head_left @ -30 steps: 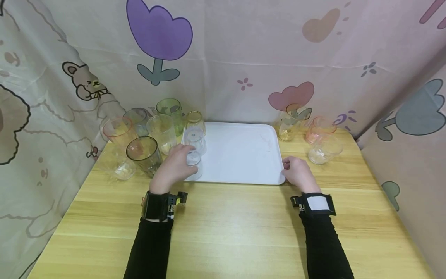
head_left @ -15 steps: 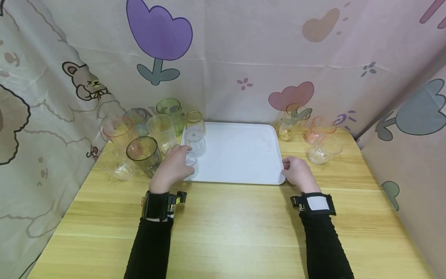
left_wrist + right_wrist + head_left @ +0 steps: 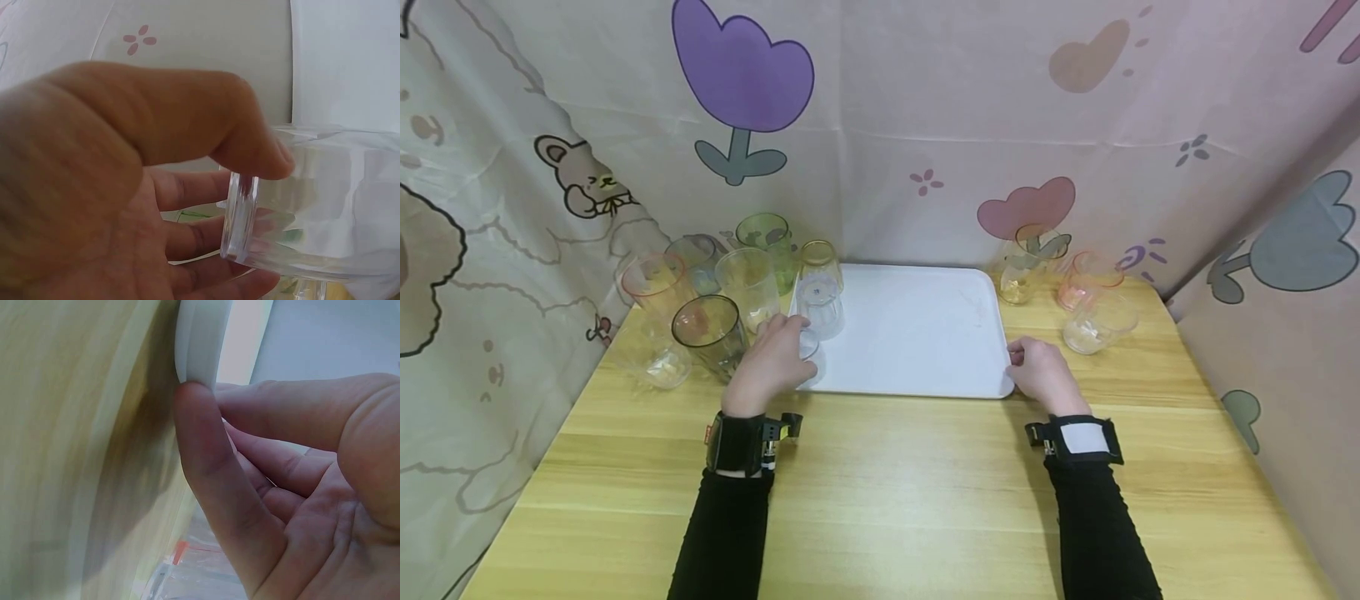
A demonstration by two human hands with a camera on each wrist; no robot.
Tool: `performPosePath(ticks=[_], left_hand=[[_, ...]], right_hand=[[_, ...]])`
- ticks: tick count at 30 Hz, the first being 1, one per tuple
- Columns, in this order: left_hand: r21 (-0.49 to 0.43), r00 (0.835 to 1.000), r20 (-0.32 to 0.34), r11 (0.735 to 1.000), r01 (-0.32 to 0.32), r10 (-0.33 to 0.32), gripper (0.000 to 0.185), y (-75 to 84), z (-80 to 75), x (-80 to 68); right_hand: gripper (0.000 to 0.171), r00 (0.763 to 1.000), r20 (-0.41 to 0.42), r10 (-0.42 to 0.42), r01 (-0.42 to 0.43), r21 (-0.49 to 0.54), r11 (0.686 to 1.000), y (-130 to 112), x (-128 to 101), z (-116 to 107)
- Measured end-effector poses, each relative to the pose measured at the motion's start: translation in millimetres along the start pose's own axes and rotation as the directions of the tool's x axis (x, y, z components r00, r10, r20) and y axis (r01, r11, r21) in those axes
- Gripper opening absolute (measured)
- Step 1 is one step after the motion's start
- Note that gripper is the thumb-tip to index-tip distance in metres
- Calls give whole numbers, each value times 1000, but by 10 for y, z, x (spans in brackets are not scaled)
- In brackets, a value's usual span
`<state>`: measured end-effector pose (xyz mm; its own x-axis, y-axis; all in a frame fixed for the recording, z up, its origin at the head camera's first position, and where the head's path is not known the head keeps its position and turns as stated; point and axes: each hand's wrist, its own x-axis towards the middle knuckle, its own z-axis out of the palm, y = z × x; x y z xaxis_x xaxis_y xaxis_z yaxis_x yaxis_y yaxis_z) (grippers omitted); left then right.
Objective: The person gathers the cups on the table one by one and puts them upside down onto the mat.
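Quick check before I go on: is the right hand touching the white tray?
Touching. The right wrist view shows it: the right hand pinches the edge of the white tray, with no gap.

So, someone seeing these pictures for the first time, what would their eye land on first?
Probably the big purple flower printed on the backdrop cloth, at the upper left of the head view. Next comes the white tray on the wooden table, with the left hand gripping a clear glass at its left end and the right hand holding its near right corner.
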<state>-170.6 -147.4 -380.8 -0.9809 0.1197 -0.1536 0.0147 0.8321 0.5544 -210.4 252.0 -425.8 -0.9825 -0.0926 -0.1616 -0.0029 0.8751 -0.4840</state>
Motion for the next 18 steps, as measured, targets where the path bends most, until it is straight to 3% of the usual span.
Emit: performPosePath(ticks=[7, 12, 15, 18], left_hand=[[-20, 998, -60, 1000, -18, 17, 77, 35, 8, -3], [-45, 988, -153, 999, -24, 16, 72, 94, 22, 4], [-63, 972, -230, 996, -68, 52, 66, 142, 58, 20], [-78, 936, -329, 984, -158, 125, 58, 198, 116, 54]], right_hand=[[41, 1000, -7, 1, -1, 10, 1000, -3, -4, -6], [44, 992, -126, -24, 34, 75, 997, -11, -22, -13], [44, 965, -261, -42, 83, 147, 986, -20, -19, -14], [42, 916, -398, -49, 149, 223, 963, -40, -17, -31]])
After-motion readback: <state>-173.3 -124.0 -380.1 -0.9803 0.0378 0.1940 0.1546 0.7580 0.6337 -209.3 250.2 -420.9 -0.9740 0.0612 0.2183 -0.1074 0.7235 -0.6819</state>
